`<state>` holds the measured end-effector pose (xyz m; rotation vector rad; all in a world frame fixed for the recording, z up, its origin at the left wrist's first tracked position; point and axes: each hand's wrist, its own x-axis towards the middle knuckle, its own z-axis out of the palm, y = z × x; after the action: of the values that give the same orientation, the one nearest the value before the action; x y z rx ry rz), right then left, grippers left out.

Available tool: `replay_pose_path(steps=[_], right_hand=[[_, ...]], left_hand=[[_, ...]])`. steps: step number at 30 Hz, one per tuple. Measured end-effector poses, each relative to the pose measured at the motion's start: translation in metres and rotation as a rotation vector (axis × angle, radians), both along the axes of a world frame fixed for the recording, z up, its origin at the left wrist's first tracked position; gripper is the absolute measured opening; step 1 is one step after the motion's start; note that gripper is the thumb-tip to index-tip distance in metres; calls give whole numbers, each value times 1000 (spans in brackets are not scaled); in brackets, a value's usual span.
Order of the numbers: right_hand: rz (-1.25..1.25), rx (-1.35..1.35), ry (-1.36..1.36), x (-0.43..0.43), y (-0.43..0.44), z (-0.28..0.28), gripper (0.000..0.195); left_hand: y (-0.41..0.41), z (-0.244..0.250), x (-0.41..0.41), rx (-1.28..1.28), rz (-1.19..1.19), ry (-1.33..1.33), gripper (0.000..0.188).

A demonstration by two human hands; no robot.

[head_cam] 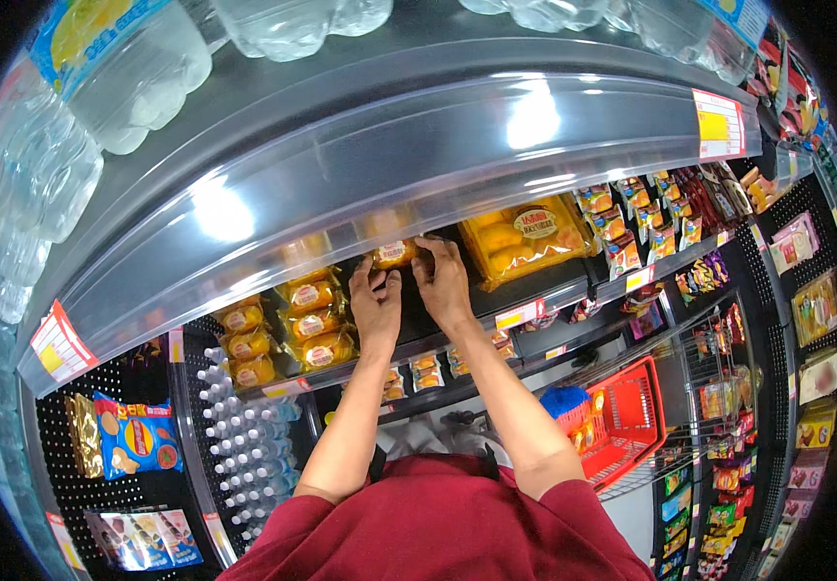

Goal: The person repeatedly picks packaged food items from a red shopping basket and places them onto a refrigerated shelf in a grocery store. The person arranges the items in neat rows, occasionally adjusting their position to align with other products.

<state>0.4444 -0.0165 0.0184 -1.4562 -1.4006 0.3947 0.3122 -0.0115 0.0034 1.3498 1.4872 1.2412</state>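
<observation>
On a dark shelf before me, a small wrapped yellow cake (394, 253) with a white label lies between my hands. My left hand (376, 309) has its fingers against the cake's left side. From the right, my right hand (444, 279) curls its fingertips onto the other side. Farther back, the shelf panel above partly hides the row behind this cake. To the left stand rows of similar wrapped cakes (319, 323). A large yellow tray pack of cakes (527, 236) sits right of my right hand.
A curved dark shelf edge (389, 156) overhangs my hands, with large water bottles (142, 80) above it. Below right, a red shopping basket (625, 421) holding goods rests in a wire cart (680, 436). Small bottles (251, 450) and a blue chip bag (139, 436) are at left.
</observation>
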Motion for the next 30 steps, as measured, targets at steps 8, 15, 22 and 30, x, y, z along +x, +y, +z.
replay_pose_path(steps=[8, 15, 22, 30], right_hand=[[19, 70, 48, 6, -59, 27, 30], [-9, -10, 197, 48, -184, 9, 16], [-537, -281, 340, 132, -310, -84, 15], [-1074, -725, 391, 209, -467, -268, 26]], left_hand=[[-52, 31, 12, 167, -13, 32, 53], [-128, 38, 46, 250, -365, 229, 42], [-189, -6, 108, -64, -973, 229, 33], [-212, -41, 151, -280, -1249, 399, 26]])
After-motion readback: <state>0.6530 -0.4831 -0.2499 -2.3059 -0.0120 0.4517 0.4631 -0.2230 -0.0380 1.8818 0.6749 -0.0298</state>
